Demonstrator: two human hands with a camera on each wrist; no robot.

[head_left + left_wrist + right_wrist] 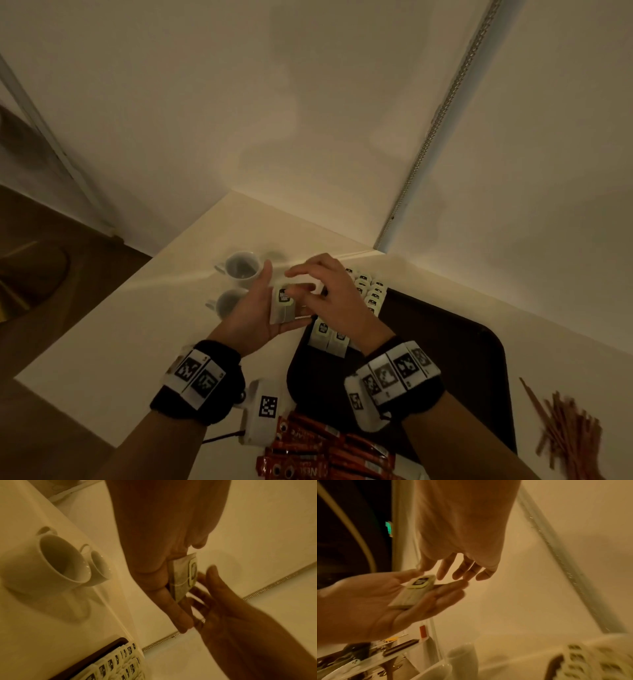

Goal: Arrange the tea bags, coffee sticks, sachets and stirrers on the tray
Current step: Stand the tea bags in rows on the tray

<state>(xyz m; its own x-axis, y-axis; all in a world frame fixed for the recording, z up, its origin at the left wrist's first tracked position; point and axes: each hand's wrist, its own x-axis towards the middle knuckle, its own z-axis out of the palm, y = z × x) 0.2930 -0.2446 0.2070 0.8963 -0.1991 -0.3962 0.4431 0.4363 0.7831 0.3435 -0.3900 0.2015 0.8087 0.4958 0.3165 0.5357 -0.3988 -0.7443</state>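
Note:
A small stack of tea bags (283, 305) (183, 577) (414, 592) with green tags lies on the straight fingers of my left hand (255, 313) (368, 595), just left of the dark brown tray (445, 359). The thumb stands up clear of the stack. My right hand (329, 294) (462, 534) hovers over it with spread fingers, fingertips at the top bag's tag, holding nothing. Rows of tea bags (371, 291) (120, 662) fill the tray's far left corner, and two more (329, 337) lie nearer me. Red coffee sticks (325, 448) lie at the tray's near edge. Brown stirrers (568, 431) are piled on the table, right of it.
Two white cups (241, 265) (227, 303) stand on the cream table (102, 342) just left of my left hand. The wall runs close behind the tray. The table's left edge drops to a dark wooden floor (68, 240). Most of the tray's surface is bare.

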